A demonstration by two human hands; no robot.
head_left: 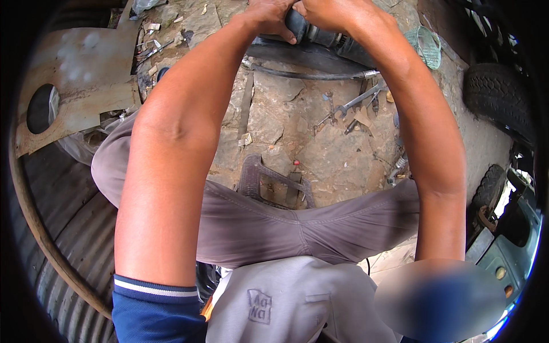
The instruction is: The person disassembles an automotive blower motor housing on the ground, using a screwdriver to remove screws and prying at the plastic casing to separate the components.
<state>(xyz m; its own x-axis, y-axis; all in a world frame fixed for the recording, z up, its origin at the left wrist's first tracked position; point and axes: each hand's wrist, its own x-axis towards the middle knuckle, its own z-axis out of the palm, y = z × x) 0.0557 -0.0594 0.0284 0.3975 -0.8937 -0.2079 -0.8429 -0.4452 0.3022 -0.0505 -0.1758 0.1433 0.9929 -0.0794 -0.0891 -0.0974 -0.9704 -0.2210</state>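
Both my arms reach forward to the far edge, where a dark cylindrical part (297, 26) with a ribbed, jointed body lies across the ground. My left hand (267, 16) is closed over its rounded end, thumb down along the side; the other fingers are cut off by the frame. Just to the right, my right hand (327, 12) is closed at the same end, fingers bent together. What sits inside that grip is hidden. Nearer me, a black hose (309, 75) with a metal end fitting runs crosswise below the part.
Beside the hose lie an open-end wrench (357, 102) and several small tools. A green mesh basket (425, 47) and a tyre (496, 98) are at right. Sheet metal (94, 66) with a round hole and corrugated metal (68, 268) lie left. A dark frame (249, 174) sits before my legs.
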